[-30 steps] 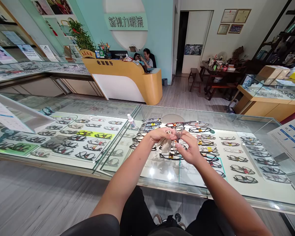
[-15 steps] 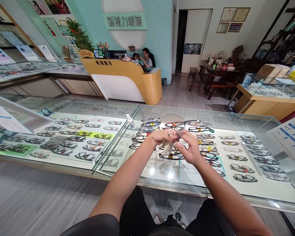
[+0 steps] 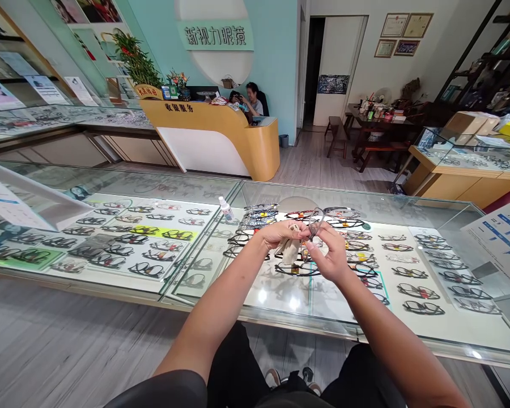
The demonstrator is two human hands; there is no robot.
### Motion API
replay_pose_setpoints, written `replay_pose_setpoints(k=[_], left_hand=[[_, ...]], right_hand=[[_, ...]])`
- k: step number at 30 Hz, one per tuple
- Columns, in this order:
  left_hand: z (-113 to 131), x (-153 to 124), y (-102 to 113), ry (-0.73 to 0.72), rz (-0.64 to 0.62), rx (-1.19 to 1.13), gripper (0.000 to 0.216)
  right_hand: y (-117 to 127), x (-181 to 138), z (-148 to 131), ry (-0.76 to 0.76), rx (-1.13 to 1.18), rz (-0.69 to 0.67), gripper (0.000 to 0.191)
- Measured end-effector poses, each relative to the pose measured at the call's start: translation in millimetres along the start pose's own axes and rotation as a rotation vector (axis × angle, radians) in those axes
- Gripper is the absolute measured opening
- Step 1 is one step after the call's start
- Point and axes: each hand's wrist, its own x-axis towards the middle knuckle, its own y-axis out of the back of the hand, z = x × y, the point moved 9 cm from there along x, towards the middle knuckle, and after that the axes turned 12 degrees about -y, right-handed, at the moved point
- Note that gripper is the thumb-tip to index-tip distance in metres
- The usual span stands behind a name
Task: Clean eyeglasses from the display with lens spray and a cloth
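Note:
Over the glass display counter (image 3: pixel 255 306), my two hands meet around a pair of eyeglasses (image 3: pixel 317 216) with a thin, clear-looking frame. My right hand (image 3: pixel 330 254) is closed on the glasses, its thumb and fingers pinching them. In my left hand (image 3: pixel 280 233) a pale cleaning cloth (image 3: pixel 289 252) is bunched, its loose end hanging below the fingers and its top touching the glasses. Part of the frame is hidden behind my fingers. Beneath and around my hands are rows of dark eyeglasses (image 3: pixel 295 269).
A small white spray bottle (image 3: pixel 226 209) stands on the counter to the left. White sign boards (image 3: pixel 29 198) stand at the far left and right. Beyond the aisle, two people (image 3: pixel 250 102) sit behind a yellow reception desk (image 3: pixel 263 147). A dark wooden table (image 3: pixel 378 116) stands farther back.
The glasses have turned in my right hand, so that a lens rim now stands more upright above my fingers. Both hands keep nearly the same place.

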Motion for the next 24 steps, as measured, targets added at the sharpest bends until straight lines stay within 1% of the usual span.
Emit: replay_pose_setpoints(k=[4, 10, 13, 17, 21, 24], left_hand=[[-2, 0, 1, 0.006, 0.015, -0.018, 0.056], [-10, 3, 1, 0.006, 0.021, -0.052, 0.062], [-5, 1, -4, -0.005, 0.026, -0.065, 0.060], [11, -3, -11, -0.050, 0.076, -0.041, 0.061], [16, -18, -18, -0.071, 0.133, -0.006, 0.060], [18, -45, -13, -0.098, 0.213, 0.046, 0.055]], right_hand=[[-1, -1, -2, 0.025, 0.013, 0.002, 0.021], [-1, -1, -7, 0.016, 0.070, -0.009, 0.021], [2, 0, -6, 0.009, 0.074, -0.002, 0.020], [5, 3, -3, -0.026, 0.090, 0.002, 0.022], [2, 1, -5, -0.027, 0.141, -0.016, 0.022], [-6, -4, -6, -0.024, 0.160, -0.063, 0.021]])
